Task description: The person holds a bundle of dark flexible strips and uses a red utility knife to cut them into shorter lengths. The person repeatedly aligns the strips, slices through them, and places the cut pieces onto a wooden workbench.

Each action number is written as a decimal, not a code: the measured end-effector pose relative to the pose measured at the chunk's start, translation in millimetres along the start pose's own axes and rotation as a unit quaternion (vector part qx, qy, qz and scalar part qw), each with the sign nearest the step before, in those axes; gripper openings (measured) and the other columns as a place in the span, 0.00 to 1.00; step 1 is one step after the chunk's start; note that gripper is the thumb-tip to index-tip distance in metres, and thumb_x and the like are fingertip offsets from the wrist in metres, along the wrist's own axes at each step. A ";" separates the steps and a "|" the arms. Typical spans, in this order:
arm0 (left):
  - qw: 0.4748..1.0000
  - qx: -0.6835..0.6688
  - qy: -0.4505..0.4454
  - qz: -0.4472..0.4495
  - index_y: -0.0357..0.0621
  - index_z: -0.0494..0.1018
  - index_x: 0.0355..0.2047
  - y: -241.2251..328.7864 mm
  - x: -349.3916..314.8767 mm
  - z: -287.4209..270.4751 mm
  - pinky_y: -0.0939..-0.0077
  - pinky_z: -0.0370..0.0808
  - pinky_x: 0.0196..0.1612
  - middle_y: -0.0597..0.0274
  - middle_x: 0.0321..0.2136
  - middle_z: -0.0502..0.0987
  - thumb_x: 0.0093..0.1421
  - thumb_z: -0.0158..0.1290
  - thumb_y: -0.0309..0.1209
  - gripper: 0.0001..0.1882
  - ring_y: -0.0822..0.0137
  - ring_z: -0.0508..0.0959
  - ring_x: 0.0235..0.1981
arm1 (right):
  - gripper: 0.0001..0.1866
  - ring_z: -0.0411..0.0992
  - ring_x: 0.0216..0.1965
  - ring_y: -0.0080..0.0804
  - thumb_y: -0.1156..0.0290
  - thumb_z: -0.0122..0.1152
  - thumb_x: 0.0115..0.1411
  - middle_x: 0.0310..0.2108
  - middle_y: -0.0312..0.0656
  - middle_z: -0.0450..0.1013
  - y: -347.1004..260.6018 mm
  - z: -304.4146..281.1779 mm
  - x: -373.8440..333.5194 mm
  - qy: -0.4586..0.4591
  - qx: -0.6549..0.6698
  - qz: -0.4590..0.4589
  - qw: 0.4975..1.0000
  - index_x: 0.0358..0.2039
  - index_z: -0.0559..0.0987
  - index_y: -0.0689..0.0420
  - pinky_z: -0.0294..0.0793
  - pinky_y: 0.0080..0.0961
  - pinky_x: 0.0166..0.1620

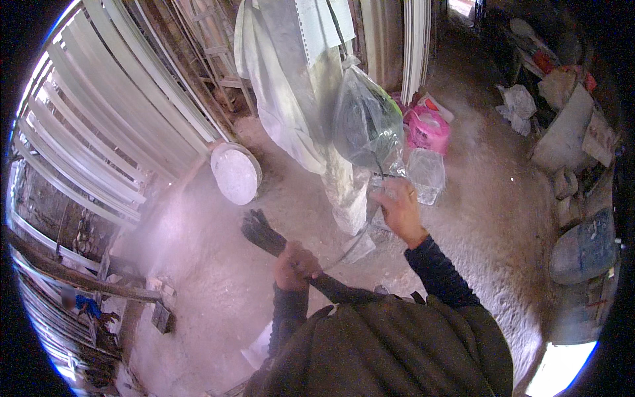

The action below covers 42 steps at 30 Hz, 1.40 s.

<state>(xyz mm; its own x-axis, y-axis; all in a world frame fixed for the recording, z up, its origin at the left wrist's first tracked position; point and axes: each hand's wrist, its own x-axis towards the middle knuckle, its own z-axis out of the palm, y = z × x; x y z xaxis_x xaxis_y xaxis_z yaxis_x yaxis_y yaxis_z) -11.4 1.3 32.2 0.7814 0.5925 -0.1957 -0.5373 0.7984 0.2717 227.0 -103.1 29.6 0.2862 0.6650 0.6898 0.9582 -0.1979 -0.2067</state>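
My left hand (296,266) is closed around a bundle of dark strands (263,233). The bundle's loose end fans out to the upper left, and its other part runs back toward my body. Raised to the right, my right hand (401,210) pinches a thin dark strand (360,236), which curves down to the left. Just above those fingers hangs a clear plastic bag (368,122) with dark contents. Pale cloth sheeting (291,106) hangs beside the bag, with a ruled paper sheet (325,26) in front of it.
A white round basin (236,174) leans by pale slats (126,99) at left. A pink bag (427,130) and a clear plastic container (426,173) lie behind my right hand. Sacks (565,129) and a large blue jug (583,248) line the right. A person in blue (87,305) is far left.
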 end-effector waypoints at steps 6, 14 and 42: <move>0.971 0.194 -0.089 -0.110 0.54 0.54 0.13 -9.9 -6.6 -11.1 0.75 0.57 0.16 0.71 0.08 0.51 0.55 0.43 0.42 0.17 0.72 0.53 0.09 | 0.11 0.70 0.34 0.34 0.80 0.51 0.47 0.28 0.40 0.71 4.3 -16.3 73.9 0.019 0.185 0.077 0.979 0.32 0.73 0.52 0.67 0.27 0.40; 0.973 0.202 -0.081 -0.073 0.52 0.55 0.13 -22.1 2.3 4.2 0.77 0.56 0.17 0.71 0.08 0.51 0.56 0.43 0.42 0.18 0.72 0.54 0.10 | 0.14 0.72 0.33 0.30 0.87 0.48 0.46 0.31 0.41 0.72 -15.1 -15.6 119.0 0.069 0.353 0.027 0.933 0.33 0.73 0.59 0.68 0.21 0.38; 0.910 0.025 -0.211 0.356 0.51 0.55 0.15 37.9 17.4 90.2 0.80 0.55 0.13 0.71 0.05 0.50 0.62 0.32 0.41 0.19 0.77 0.48 0.06 | 0.38 0.48 0.59 0.42 0.60 0.61 0.42 0.55 0.46 0.54 -67.1 -54.6 58.8 -0.278 0.152 -0.162 0.934 0.53 0.58 0.56 0.35 0.52 0.57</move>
<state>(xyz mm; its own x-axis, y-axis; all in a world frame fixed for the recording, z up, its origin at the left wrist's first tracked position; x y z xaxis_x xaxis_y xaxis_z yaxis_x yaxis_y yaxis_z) 10.4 32.2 124.1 0.2986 0.8554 0.4232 -0.9484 0.2162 0.2321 179.6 -90.1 122.0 -0.1445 0.9430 0.2998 0.9259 0.2358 -0.2953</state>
